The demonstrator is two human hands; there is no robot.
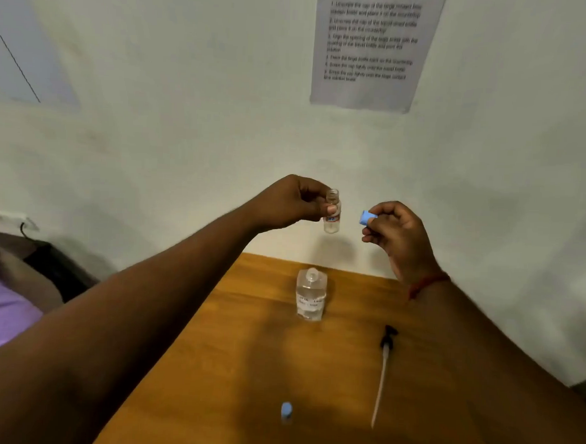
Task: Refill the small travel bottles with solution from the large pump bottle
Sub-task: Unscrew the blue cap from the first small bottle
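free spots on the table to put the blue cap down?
Bare wood left of the big bottle, out to the table's left edge. Also the strip between the capped small bottle and the pump. Right of the pump, the right forearm covers the surface. Cap is in the right hand.

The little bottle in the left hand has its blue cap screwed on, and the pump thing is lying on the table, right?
Not quite. The head view shows the little bottle in the left hand is open; its blue cap is off, pinched in the right hand. The pump is indeed lying on the table.
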